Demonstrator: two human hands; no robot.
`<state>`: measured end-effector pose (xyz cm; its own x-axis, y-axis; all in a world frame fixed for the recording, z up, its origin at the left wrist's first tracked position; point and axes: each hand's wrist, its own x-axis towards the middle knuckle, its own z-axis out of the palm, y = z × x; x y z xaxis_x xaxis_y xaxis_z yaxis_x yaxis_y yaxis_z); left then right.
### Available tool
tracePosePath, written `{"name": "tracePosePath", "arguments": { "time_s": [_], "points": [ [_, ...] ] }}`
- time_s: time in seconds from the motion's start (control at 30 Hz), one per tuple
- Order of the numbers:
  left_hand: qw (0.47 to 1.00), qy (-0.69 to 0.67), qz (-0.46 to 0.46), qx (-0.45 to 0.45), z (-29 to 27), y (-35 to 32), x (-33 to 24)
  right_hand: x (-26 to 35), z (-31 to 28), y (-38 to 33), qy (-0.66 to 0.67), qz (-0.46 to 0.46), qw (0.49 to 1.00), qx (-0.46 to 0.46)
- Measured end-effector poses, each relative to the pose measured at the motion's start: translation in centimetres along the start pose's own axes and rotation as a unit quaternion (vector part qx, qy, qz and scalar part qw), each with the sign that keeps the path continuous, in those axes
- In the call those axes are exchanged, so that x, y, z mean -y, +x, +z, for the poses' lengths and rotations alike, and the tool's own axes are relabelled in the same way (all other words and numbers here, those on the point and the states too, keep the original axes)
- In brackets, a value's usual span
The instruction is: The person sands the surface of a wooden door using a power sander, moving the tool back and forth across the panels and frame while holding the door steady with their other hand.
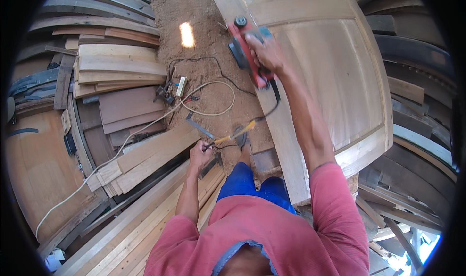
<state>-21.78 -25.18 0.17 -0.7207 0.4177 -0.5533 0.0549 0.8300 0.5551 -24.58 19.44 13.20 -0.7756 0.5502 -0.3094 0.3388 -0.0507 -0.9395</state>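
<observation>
My right hand (266,53) is wrapped round the handle of a red electric planer (257,74) with a dark front knob. The planer sits at the left long edge of a pale wooden panelled door (323,57), its left side jutting past that edge. From its rear a black power cord (278,99) curves down toward my left side. Closed low on the left, my left hand (201,154) grips a dark length of this cord. A blurred yellow stretch (235,133) shows between that hand and the planer.
A white extension socket (181,86) with a looped pale cable (234,101) lies on the sawdust-covered floor (194,9). Stacked boards (121,65) line the left, and long planks (131,222) lie beside my left arm. More timber (412,111) stands beyond the door.
</observation>
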Motion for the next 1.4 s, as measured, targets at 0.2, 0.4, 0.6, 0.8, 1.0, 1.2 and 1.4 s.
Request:
{"name": "tracePosePath", "arguments": {
  "time_s": [0.2,0.4,0.6,0.8,1.0,1.2,1.4],
  "points": [
    [0.997,0.038,0.005,0.066,-1.1,1.5,0.7,-3.8,-2.6,-15.6,-0.135,0.125,0.983,-0.007],
    [0.987,0.082,0.056,0.129,0.7,2.4,-1.7,-6.3,-3.2,-25.7,-0.023,0.109,0.993,-0.036],
    [0.995,0.050,0.027,0.084,-0.6,4.7,-4.6,-4.0,-3.4,-18.9,-0.055,0.097,0.993,-0.034],
    [1.000,-0.015,-0.001,0.007,-1.5,7.6,-2.6,-1.6,-2.7,-6.3,-0.103,0.048,0.992,-0.058],
    [0.998,-0.023,0.036,0.041,-0.4,12.2,-2.3,3.0,-1.4,6.9,-0.163,-0.080,0.981,-0.064],
    [0.988,0.012,0.123,0.093,-3.8,17.2,-7.6,5.9,-1.0,15.4,-0.058,-0.023,0.996,-0.059],
    [0.935,0.113,0.306,-0.137,-8.4,25.7,-15.3,3.4,-1.4,4.1,0.185,0.060,0.969,-0.155]
  ]
}}
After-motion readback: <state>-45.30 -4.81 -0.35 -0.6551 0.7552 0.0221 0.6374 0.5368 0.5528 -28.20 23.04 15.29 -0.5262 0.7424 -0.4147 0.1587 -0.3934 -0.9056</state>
